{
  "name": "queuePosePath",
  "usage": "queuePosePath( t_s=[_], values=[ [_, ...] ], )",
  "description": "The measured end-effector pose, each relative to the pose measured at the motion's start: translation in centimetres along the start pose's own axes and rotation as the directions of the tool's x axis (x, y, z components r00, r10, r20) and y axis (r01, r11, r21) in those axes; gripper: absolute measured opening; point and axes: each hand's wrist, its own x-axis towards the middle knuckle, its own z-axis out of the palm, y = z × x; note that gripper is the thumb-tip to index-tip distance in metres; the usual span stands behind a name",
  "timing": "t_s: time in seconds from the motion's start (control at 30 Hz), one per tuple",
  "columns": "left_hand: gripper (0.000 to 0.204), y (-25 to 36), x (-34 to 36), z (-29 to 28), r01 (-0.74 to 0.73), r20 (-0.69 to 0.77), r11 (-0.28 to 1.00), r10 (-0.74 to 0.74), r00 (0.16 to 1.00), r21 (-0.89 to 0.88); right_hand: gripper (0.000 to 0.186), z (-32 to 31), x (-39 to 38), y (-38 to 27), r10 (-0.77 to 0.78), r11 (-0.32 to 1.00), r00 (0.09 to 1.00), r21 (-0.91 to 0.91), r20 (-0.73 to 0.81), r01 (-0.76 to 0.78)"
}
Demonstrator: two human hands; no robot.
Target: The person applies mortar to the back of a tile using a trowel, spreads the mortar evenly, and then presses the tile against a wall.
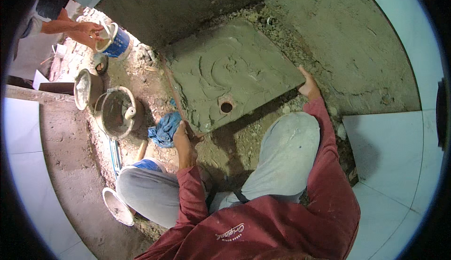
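Observation:
A large square tile (263, 88) lies in front of me, its upper face coated with wet grey mortar in swirled trowel marks. A round hole (226, 107) pierces it close to the near edge. My left hand (184, 143) grips the near left corner, thumb on top and the other fingers mostly hidden. At the right corner, my right hand (310, 85) is closed round the edge. A dark shadow runs beneath the tile's near edge, which looks lifted off the rubble. Beside my left hand is a crumpled blue cloth (164, 129).
At the upper left a co-worker's hand (91, 29) holds a blue-and-white bucket (117, 43). A mortar-stained bucket (99, 119), a tub (89, 88) and a white-rimmed bowl (112, 203) stand to my left. Rough rendered walls (347, 39) meet behind the tile; pale floor tiles (385, 142) lie right.

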Motion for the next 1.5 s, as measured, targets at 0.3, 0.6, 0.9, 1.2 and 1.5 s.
queuePosePath(
  t_s=[0.3, 0.6, 0.9, 1.2, 1.5],
  values=[
    [0.042, 1.8, 0.8, 0.5, -0.05, 0.15, 0.995, 0.063, 0.987, -0.089, 0.077, 4.2, -1.7, -3.9, 0.184, 0.901, 0.959, -0.354, -0.214, -0.252],
    [0.036, 9.4, -7.4, 0.8, -0.131, 0.096, 0.99, 0.134, 0.986, -0.044, 0.061, 3.2, -7.9, -4.1, 0.169, 0.962, 0.975, -0.237, 0.143, -0.132],
    [0.043, 15.2, -15.4, 0.9, -0.325, 0.308, 0.946, 0.311, 0.899, -0.006, 0.078, 0.2, -16.5, -0.4, -0.232, 0.39, 0.864, -0.771, 0.447, 0.503],
    [0.03, 18.7, -15.1, 11.2, -0.31, 0.458, 0.928, 0.371, 0.808, -0.206, 0.035, 1.8, -16.4, -0.6, -0.214, 0.975, 0.883, 0.032, 0.417, 0.221],
    [0.043, 24.5, -9.7, 23.8, -0.981, 0.528, 0.193, 0.83, 0.178, 0.026, 0.034, 5.3, -15.6, -5.5, 0.243, 0.812, 0.905, 0.436, 0.35, -0.387]
  ],
)
